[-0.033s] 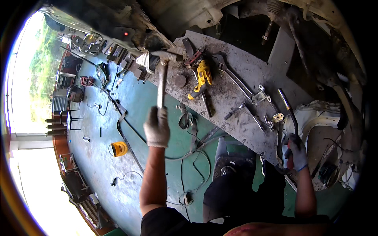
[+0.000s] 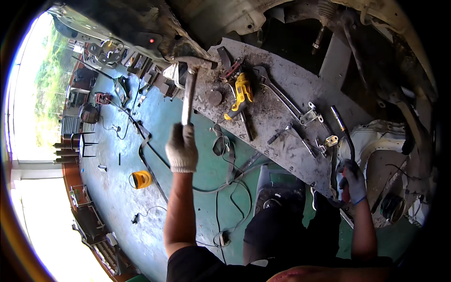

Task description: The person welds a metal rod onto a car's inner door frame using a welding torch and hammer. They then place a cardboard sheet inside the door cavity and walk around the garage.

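My gloved left hand (image 2: 182,149) is wrapped round the metal handle of a hammer (image 2: 189,96). The hammer's head lies at the far left end of the grey metal plate, against the rusty edge of the vehicle body (image 2: 181,40). In my gloved right hand (image 2: 353,181) is a welding torch (image 2: 348,136), gripped by its red and black handle. Its bent black neck points up and away, over the right side of the plate.
On the grey plate (image 2: 291,70) lie a yellow power tool (image 2: 243,91), a round dark disc (image 2: 214,97), long-handled clamping pliers (image 2: 282,96) and a ratchet (image 2: 278,134). White body panels (image 2: 371,134) stand at the right. Cables (image 2: 218,192) and a yellow bucket (image 2: 141,179) are on the green floor.
My left hand has shifted slightly left and away from me with the hammer, whose head has turned a little. The right hand and the welding torch stay where they were.
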Motion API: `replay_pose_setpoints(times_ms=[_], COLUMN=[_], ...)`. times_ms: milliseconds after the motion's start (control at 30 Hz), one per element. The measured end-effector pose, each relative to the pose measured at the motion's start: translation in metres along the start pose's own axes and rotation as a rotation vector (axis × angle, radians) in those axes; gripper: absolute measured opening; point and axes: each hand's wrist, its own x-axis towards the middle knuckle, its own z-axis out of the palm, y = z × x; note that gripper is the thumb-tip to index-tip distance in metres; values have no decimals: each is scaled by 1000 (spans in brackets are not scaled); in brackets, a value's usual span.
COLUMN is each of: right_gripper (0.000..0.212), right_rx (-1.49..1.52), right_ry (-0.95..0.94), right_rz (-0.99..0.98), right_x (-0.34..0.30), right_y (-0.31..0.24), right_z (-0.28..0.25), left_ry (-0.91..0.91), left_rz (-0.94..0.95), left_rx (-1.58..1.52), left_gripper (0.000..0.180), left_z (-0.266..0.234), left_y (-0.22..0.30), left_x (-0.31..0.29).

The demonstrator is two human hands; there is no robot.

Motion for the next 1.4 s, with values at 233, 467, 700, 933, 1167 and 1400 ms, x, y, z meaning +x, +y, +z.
replay_pose_setpoints(times_ms=[233, 467, 700, 933, 1167, 1400], right_gripper=[39, 38, 47, 33, 34, 34], right_rx=[-20, -36, -69, -76, -5, -83], right_ry=[67, 135, 130, 199, 176, 159], right_rz=[6, -17, -55, -19, -17, -13], right_x=[-20, -49, -53, -68, -68, -63], right_y=[-11, -10, 1, -32, -35, -34], right_z=[39, 43, 36, 48, 60, 58], left_ry=[132, -45, -129, -104, -19, -41], left_rz=[247, 254, 261, 301, 230, 303], left_rx=[344, 427, 490, 510, 403, 514], left_gripper=[38, 44, 50, 50, 47, 49], left_z=[-48, -63, -58, -65, -66, -83], left_y=[-27, -16, -5, -13, -10, -9], left_x=[86, 92, 103, 93, 99, 106])
